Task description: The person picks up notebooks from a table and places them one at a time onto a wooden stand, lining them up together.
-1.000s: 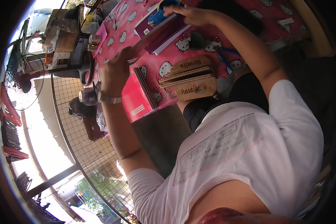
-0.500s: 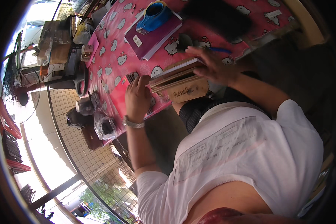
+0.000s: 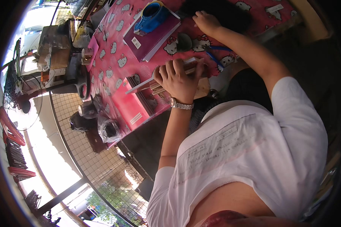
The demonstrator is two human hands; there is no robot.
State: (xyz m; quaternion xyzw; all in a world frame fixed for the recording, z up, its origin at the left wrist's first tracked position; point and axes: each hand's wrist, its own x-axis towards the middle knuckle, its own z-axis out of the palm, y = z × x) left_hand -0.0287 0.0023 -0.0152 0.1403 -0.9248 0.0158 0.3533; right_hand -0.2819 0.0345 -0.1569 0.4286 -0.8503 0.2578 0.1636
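My left hand (image 3: 180,81) is wrapped over a wooden holder of stacked thin boards (image 3: 203,87) at the table's near edge. Its fingers lie across the top and hide most of it. A thin pale strip (image 3: 140,85) sticks out left from under those fingers. Farther off, my right hand (image 3: 206,23) is stretched over the table, fingers loosely bent and slightly apart, with nothing visible in them. Beside it lies a dark, soft-looking black item (image 3: 231,17). Between the hands are a blue-handled tool (image 3: 215,57) and a dark grey-green rounded piece (image 3: 184,42).
A purple notebook (image 3: 140,52) carries a blue tape dispenser (image 3: 151,19). Left of my left hand sits a pink item with brown layered edges (image 3: 138,99). Plastic-wrapped things (image 3: 109,128) and a fan (image 3: 24,102) stand left. The patterned pink tablecloth (image 3: 106,85) covers the table.
My right hand has left the wooden holder and moved away across the table. My left hand has shifted right onto the holder, uncovering the pink item. The pale strip now shows.
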